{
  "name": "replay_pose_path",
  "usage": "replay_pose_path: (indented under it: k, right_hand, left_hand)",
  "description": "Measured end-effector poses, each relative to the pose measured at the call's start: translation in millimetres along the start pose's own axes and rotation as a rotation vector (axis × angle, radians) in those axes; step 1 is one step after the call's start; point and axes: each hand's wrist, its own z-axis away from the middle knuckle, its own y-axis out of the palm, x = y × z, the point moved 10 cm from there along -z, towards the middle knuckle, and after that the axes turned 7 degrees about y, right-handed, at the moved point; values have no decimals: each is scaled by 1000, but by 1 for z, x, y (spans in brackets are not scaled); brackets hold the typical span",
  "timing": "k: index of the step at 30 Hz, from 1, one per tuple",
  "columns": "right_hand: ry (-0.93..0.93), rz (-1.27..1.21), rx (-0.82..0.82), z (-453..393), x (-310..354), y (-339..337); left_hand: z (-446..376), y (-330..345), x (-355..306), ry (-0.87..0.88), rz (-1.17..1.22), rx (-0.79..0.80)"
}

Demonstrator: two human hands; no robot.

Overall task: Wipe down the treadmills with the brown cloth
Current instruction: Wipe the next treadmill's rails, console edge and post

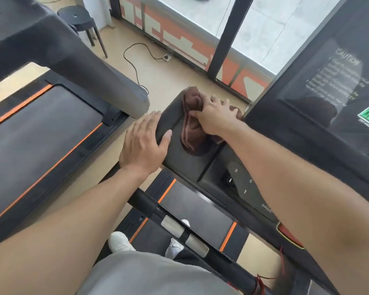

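The brown cloth [193, 128] lies bunched on the left wing of the black treadmill console [185, 165] in front of me. My right hand [215, 117] presses down on the cloth, fingers curled into its folds. My left hand [144, 143] rests flat on the console's left edge, fingers spread, holding nothing. A second treadmill [41, 133] with orange stripes stands to the left, its grey console arm [77, 60] reaching over the belt.
The console screen [337, 99] with a caution label rises at right. Keypad buttons [243, 182] sit below my right forearm. A black stool [81, 20] and a power cable [136, 60] with a socket lie on the floor ahead, by the window wall.
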Motion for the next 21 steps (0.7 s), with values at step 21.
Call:
replay_pose_path:
  k: [21]
  right_hand:
    - [-443, -561, 274, 185, 77, 16]
  left_hand:
    - [96, -67, 26, -427, 811, -499]
